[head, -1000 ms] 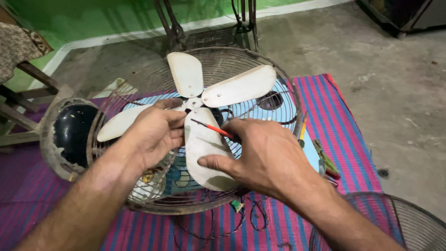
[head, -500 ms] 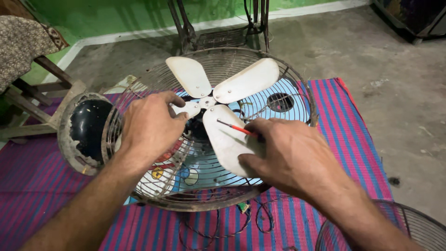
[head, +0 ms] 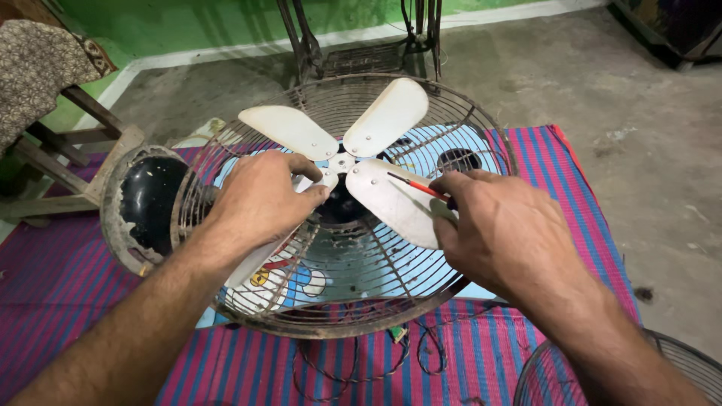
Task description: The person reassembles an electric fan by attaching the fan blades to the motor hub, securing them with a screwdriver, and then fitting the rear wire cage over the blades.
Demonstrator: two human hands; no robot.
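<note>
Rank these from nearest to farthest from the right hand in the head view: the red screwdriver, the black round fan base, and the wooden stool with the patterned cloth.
From the right hand:
1. Red screwdriver: held in that hand, over a fan blade.
2. Black round fan base: left of the wire guard, on the mat.
3. Wooden stool: far left, off the mat.

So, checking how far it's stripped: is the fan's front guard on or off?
Off: the blades sit bare in the rear cage, both hands touching them.
</note>
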